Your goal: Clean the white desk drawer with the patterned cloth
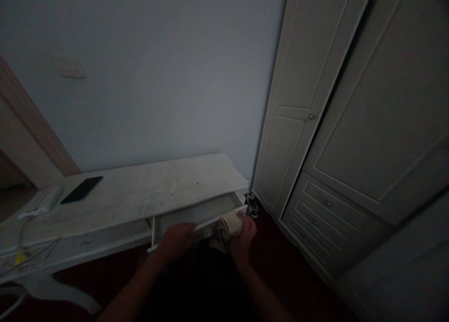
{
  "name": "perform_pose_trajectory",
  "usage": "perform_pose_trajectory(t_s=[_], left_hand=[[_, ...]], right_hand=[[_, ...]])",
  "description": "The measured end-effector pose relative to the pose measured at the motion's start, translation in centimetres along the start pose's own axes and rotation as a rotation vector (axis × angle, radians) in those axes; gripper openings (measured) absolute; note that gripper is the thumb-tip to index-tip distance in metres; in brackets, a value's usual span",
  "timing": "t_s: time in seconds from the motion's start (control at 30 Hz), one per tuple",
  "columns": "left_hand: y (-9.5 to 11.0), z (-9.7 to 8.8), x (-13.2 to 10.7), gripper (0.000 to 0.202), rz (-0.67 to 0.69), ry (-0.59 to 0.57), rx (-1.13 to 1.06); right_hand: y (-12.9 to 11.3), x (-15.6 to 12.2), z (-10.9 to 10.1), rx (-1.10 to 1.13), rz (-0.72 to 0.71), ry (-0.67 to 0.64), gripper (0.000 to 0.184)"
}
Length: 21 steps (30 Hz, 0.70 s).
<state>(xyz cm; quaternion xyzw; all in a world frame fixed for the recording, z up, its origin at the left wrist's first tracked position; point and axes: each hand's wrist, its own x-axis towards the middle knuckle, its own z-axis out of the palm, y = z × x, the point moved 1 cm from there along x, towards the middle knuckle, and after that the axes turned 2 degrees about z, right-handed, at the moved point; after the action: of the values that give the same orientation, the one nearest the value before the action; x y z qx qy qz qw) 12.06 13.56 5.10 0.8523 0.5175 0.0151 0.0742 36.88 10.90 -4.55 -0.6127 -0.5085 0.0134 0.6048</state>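
Observation:
A white drawer (196, 213) is pulled out from the right part of a white desk (140, 184); the part of its inside that shows looks bare. My left hand (180, 235) grips the top edge of the drawer front, left of its middle. At the right end of that front, my right hand (244, 233) is closed round a folded beige cloth (231, 224), which hangs down outside the drawer. Dim light and blur hide the fingertips of both hands and the cloth's lower end.
A dark phone (82, 190) lies on the desk's left part, beside a white box-like item (40, 201) with a cable. Dark-and-white shoes (251, 206) are on the red floor (266, 247) between the desk and a tall white wardrobe (287, 139). A pale wall (175, 79) rises behind.

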Motion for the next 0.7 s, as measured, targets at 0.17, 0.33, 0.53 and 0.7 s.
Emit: perform_pose_trajectory(t_s=[0.17, 0.33, 0.53, 0.7], left_hand=[[-0.2, 0.0, 0.1, 0.037, 0.022, -0.01, 0.001], [-0.1, -0.3, -0.1, 0.036, 0.043, -0.015, 0.023], [-0.9, -0.8, -1.2, 0.033, 0.063, -0.017, 0.052], [-1.5, -1.4, -1.3, 0.036, 0.083, -0.012, 0.07]], right_hand=[[2.4, 5.1, -3.2, 0.021, 0.058, 0.1, 0.056], [0.3, 1.4, -1.0, -0.012, 0.028, 0.012, 0.05], [-2.1, -3.7, 0.7, 0.014, -0.016, -0.061, 0.058], [-0.9, -0.5, -2.2, 0.071, -0.01, 0.02, 0.045]])
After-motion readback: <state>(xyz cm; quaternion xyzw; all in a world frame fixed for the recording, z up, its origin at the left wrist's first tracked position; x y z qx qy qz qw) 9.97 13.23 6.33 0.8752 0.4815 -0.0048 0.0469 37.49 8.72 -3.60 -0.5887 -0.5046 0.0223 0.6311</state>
